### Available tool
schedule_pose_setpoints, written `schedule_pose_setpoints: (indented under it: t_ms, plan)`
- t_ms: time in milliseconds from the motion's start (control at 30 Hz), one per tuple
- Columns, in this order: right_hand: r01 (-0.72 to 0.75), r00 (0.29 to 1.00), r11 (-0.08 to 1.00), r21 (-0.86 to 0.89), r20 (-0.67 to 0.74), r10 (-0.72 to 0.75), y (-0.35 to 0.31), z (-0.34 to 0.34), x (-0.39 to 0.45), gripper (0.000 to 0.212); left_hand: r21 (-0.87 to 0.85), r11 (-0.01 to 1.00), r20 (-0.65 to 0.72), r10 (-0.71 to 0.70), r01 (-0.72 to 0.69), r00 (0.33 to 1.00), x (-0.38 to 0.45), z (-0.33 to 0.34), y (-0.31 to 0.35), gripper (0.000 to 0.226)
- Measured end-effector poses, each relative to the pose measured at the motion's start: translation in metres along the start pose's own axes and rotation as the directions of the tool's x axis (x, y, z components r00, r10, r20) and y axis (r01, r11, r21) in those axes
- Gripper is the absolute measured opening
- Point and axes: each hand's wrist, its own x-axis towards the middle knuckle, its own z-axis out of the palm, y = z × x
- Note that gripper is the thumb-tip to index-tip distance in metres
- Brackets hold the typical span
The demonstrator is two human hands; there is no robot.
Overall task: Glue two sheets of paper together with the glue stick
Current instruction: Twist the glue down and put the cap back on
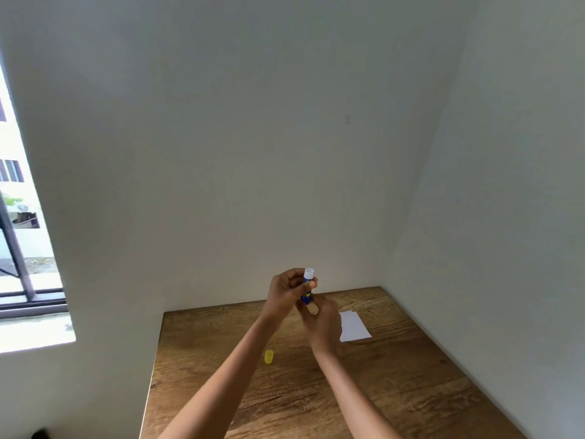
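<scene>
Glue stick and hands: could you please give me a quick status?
Left hand grips glue stick upright; right hand at its base. Yellow cap off, lying on table. Paper untouched, right of hands. Nothing in the way.

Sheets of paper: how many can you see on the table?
2, it seems: the white paper sheets lie stacked on the wooden table, right of the hands; a second edge shows at the top. More may be hidden underneath.

A brown wooden table (395,391) is set in the corner, white walls (253,137) behind, window (19,217) left of it.
</scene>
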Motion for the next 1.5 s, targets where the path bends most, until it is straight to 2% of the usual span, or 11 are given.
schedule_pose_setpoints:
  t_ms: [67, 200, 333, 433, 567, 733, 900, 1000, 1133, 1300, 1500]
  plan:
    - [-0.012, 0.979, 0.989, 0.148, 0.204, -0.019, 0.011, -0.005, 0.008, 0.030, 0.004, 1.000, 0.012, -0.020, 0.020, 1.000, 0.000, -0.003, -0.001, 0.015]
    - [-0.114, 0.783, 0.935, 0.335, 0.610, -0.123, 0.022, -0.030, 0.024, 0.019, 0.016, 0.999, 0.136, -0.039, 0.037, 0.990, 0.008, -0.008, 0.002, 0.018]
    - [0.079, 0.974, 0.979, 0.188, 0.196, -0.116, 0.029, -0.026, 0.037, 0.018, -0.003, 1.000, 0.061, 0.010, -0.010, 0.998, 0.019, 0.014, 0.005, 0.017]
    - [0.041, 0.997, 0.986, 0.164, -0.068, -0.030, 0.029, -0.017, 0.041, 0.016, 0.000, 0.999, -0.026, 0.036, -0.036, 0.999, 0.025, 0.036, 0.000, 0.017]
    - [-0.082, 0.986, 0.907, 0.412, 0.166, 0.014, 0.047, -0.021, 0.058, 0.021, -0.012, 1.000, -0.018, 0.007, -0.008, 1.000, 0.035, 0.049, -0.012, 0.018]
    - [-0.052, 0.810, 0.907, 0.418, 0.548, -0.206, 0.078, -0.044, 0.082, 0.018, -0.032, 0.999, 0.119, -0.039, 0.043, 0.992, 0.054, 0.047, -0.021, 0.020]
    - [0.078, 0.981, 0.966, 0.245, 0.152, -0.118, 0.084, -0.038, 0.088, 0.014, 0.012, 1.000, 0.044, 0.001, -0.002, 0.999, 0.069, 0.061, -0.031, 0.022]
    - [0.186, 0.980, 0.978, 0.093, -0.087, -0.178, 0.083, -0.034, 0.090, 0.025, 0.001, 1.000, 0.017, 0.004, -0.004, 1.000, 0.077, 0.070, -0.039, 0.021]
    - [0.175, 0.976, 0.961, 0.214, 0.092, -0.199, 0.093, -0.036, 0.106, 0.027, -0.001, 1.000, 0.057, -0.002, 0.002, 0.998, 0.084, 0.070, -0.044, 0.022]
    - [0.193, 0.817, 0.916, 0.351, 0.460, -0.348, 0.105, -0.044, 0.124, 0.030, 0.006, 1.000, 0.012, 0.001, -0.001, 1.000, 0.088, 0.064, -0.046, 0.024]
    - [0.333, 0.941, 0.943, 0.027, 0.051, -0.334, 0.105, -0.028, 0.119, 0.027, 0.039, 0.999, -0.065, 0.026, -0.024, 0.998, 0.086, 0.071, -0.054, 0.025]
